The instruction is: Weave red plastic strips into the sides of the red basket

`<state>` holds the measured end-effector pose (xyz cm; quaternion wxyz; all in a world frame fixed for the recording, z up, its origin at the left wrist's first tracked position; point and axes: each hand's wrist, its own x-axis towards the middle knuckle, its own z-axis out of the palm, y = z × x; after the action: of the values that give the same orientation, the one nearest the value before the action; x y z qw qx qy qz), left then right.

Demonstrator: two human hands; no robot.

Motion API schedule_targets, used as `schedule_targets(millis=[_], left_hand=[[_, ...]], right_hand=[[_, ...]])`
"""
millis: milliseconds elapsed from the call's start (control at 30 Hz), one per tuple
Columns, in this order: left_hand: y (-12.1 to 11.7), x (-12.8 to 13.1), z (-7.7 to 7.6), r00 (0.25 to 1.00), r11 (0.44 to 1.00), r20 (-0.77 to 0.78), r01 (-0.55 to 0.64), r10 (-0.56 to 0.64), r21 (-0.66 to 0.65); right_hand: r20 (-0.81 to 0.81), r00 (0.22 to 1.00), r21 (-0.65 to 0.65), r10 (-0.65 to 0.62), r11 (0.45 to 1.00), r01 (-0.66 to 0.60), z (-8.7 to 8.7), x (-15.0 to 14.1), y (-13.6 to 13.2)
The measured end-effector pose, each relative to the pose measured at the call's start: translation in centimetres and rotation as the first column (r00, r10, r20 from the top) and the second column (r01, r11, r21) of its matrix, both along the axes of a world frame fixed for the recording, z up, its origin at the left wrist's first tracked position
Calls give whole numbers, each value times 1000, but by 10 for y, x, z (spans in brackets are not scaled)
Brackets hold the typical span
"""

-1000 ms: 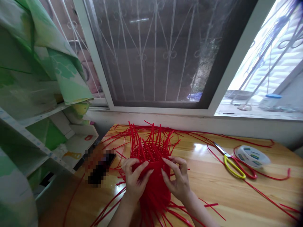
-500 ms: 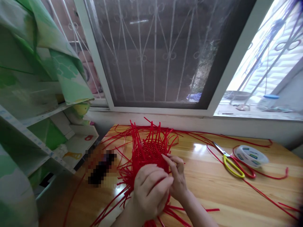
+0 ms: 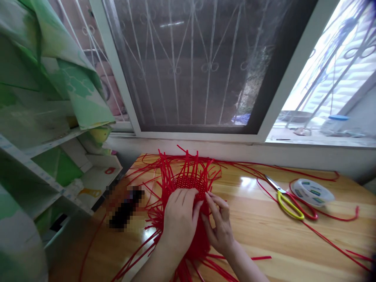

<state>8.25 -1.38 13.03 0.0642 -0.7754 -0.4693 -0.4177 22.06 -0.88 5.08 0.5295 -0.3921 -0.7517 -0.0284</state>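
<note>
A half-woven red basket (image 3: 200,241) of thin plastic-looking strands stands on the wooden table, with many loose ends sticking up at its back and splaying out at its sides and front. My left hand (image 3: 179,217) is bent over the near part of the weave, its fingertips dipping inside and hidden from me, the thumb on the near side. At the basket's right side, my right hand (image 3: 221,224) has its index finger and thumb bent against the weave, pinching at it. Which single strand either hand has, I cannot make out.
Scissors (image 3: 282,192) with yellow and red handles lie to the right, beside a round whitish translucent item (image 3: 315,192) with green marks. Long red strands (image 3: 329,244) trail across the wooden table (image 3: 249,211). A shelf unit (image 3: 101,168) stands left, a window (image 3: 190,78) behind.
My left hand has come down and forward from above the basket's near side onto the weave. My right hand stays at the right side, its thumb now showing against the basket.
</note>
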Motion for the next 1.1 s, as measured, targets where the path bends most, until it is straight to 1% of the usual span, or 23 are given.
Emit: schedule_targets(millis=[100, 167, 200, 267, 333, 367, 400, 467, 600, 700, 800, 900, 1000, 1100], left_hand=[[-1, 0, -3, 995, 1000, 95, 15, -15, -6], [-2, 0, -4, 982, 999, 189, 26, -19, -33], [-2, 0, -4, 971, 997, 239, 24, -6, -71], [-2, -1, -2, 946, 980, 322, 20, 45, -196], [-2, -1, 0, 928, 946, 360, 24, 100, -323], [-2, -1, 1, 923, 930, 366, 29, 115, -366], [-2, -1, 3, 924, 919, 362, 31, 123, -393], [-1, -2, 6, 934, 914, 336, 23, 125, -404], [2, -6, 10, 976, 949, 204, -2, 70, -315], [3, -9, 11, 986, 959, 166, 16, 32, -283], [3, -9, 13, 986, 944, 159, 12, 42, -328], [4, -9, 15, 988, 918, 133, -14, 73, -396], [4, -9, 17, 988, 893, 130, -16, 83, -450], [5, -9, 18, 988, 869, 137, 9, 67, -494]], right_hand=[[-119, 993, 43, -23, 999, 28, -1, -2, -3], [-122, 991, 35, -54, 998, 59, 2, -2, -7], [-89, 994, 15, -71, 997, 72, 5, -2, -9], [-8, 996, -36, -88, 996, 87, 12, 0, -14], [38, 996, -87, -75, 993, 78, 19, 3, -19], [48, 997, -107, -59, 992, 64, 22, 4, -21], [54, 998, -123, -42, 991, 48, 25, 5, -22], [52, 999, -123, -15, 992, 21, 29, 8, -25], [14, 999, -49, -44, 998, 45, 33, 17, -25], [43, 996, -17, -81, 997, 81, 35, 23, -24], [149, 989, -103, -9, 994, 25, 32, 24, -24], [197, 978, -208, 69, 978, -27, 22, 20, -25], [213, 973, -238, 86, 971, -34, 12, 17, -27], [213, 972, -259, 101, 965, -43, 8, 16, -27]])
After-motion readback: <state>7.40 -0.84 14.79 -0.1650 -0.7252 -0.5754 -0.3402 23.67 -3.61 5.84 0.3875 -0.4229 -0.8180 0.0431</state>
